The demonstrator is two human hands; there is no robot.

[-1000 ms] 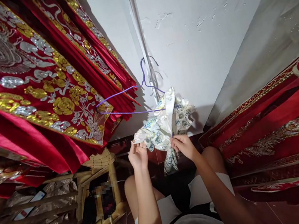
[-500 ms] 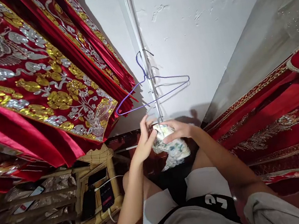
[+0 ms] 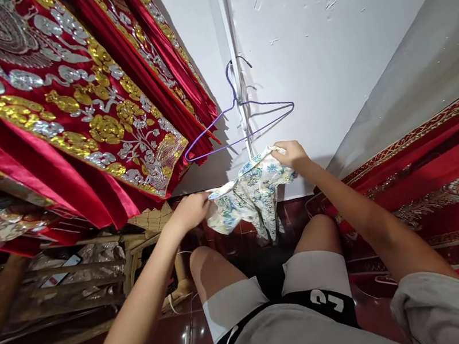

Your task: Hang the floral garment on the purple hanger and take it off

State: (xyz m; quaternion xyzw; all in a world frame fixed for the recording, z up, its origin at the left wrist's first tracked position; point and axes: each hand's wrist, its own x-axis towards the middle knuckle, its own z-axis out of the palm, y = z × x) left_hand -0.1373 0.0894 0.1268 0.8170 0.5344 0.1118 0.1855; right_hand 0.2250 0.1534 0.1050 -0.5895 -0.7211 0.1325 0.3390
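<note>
A small white garment [image 3: 254, 191] with a blue and green floral print is stretched between my hands, its lower part hanging loose over the floor. My left hand [image 3: 193, 209] is closed on its left end. The other end, near the top edge, is pinched in my right hand [image 3: 291, 154]. Just above the cloth, a purple wire hanger [image 3: 236, 104] hangs with nothing on it, hooked at the upright white pole against the wall.
Red garments with gold and silver embroidery [image 3: 104, 128] hang at the left. More red embroidered cloth [image 3: 442, 196] hangs at the right. A bamboo rack [image 3: 79, 300] stands low on the left, with plastic-wrapped things on it. Behind the hanger is a white wall [image 3: 302, 56].
My hands have moved apart, the left one to the left and the right one up and right. The bunched garment has been spread out between them. The view has shifted slightly.
</note>
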